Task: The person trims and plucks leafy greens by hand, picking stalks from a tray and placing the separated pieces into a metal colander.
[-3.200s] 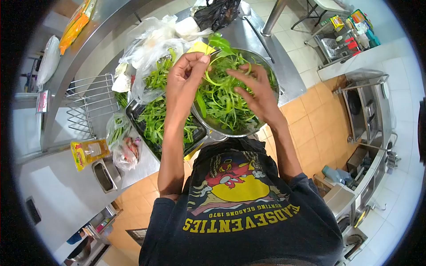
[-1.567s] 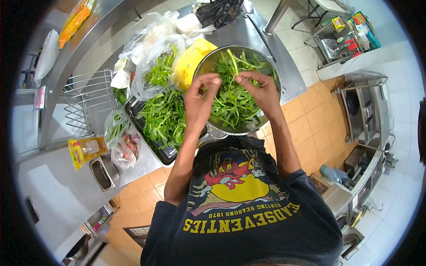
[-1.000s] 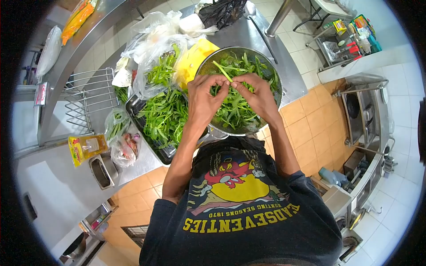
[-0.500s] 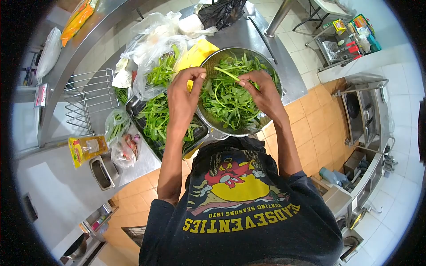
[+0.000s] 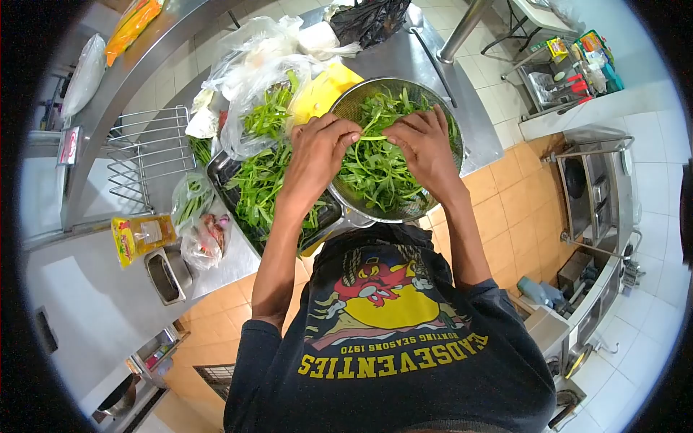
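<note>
A round metal mesh strainer (image 5: 346, 99) holds a heap of leafy greens (image 5: 382, 177). Over it, my left hand (image 5: 315, 155) pinches one end of a light green stem (image 5: 372, 138). The other end is between the closed fingertips of my right hand (image 5: 426, 151). Left of the strainer, a dark tray (image 5: 328, 216) holds more greens (image 5: 253, 187), partly hidden behind my left forearm. A yellow item (image 5: 326, 90) lies behind my left hand, against the strainer's rim.
Clear plastic bags (image 5: 249, 61), one with greens inside, and a black bag (image 5: 369, 23) lie at the back. A wire rack (image 5: 150, 155), a yellow packet (image 5: 144, 238), a small bag (image 5: 206, 244) and a metal container (image 5: 165, 278) are at the left. A long-handled utensil (image 5: 433, 61) lies behind the strainer.
My left hand has moved right from the strainer's left rim and taken hold of the stem's free end. The stem now lies about level between both hands. The view has shifted slightly.
</note>
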`<state>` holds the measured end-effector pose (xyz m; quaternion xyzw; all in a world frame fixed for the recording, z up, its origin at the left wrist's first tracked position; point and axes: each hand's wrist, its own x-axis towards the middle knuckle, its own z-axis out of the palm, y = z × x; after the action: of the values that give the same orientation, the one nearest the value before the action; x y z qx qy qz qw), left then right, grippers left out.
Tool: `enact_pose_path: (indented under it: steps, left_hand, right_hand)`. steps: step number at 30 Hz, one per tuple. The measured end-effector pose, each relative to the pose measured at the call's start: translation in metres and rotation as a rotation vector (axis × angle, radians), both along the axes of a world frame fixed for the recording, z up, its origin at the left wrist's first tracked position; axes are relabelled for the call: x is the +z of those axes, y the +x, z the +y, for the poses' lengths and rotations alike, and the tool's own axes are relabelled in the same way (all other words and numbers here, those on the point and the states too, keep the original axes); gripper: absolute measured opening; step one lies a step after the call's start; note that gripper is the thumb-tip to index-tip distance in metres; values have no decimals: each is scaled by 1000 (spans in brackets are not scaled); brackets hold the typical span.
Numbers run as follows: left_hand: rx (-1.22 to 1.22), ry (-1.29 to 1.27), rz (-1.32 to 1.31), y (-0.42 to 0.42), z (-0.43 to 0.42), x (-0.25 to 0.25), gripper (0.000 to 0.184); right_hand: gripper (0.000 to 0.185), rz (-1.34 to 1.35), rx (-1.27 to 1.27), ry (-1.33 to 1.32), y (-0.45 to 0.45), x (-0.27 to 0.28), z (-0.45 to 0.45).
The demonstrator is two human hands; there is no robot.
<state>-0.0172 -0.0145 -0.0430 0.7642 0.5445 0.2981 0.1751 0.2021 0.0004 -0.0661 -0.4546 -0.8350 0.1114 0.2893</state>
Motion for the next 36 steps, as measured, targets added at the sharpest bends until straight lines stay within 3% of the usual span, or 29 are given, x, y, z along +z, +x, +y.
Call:
enact_pose_path:
  steps: [6,16,19,25,28,32,36]
  left_hand:
    - [59,-179,-336,1,1,-6,12]
    - [346,-114,-777,-20,-1,-30,16]
    - [482,-65,-795,-54,-11,-13,17]
    - [603,-90,-532,-121,-58,-2,22]
    - [588,-145,-785,-130,-74,-17,24]
    - [596,-274,-845,-124,-79,-21,25]
    - [620,-28,-815,-124,-51,-29,25]
  right_hand:
    - [16,32,5,-63,-1,3,-2]
    - [12,84,3,-55,-5,4,-2]
    - [13,123,-24,-73,11,-5,2]
    - [14,113,-67,-93,21,0,3]
    - [13,146,-57,-144,21,-3,7]
    - [12,145,-53,-176,14,0,5]
    - [11,140,-54,-179,11,2,6]
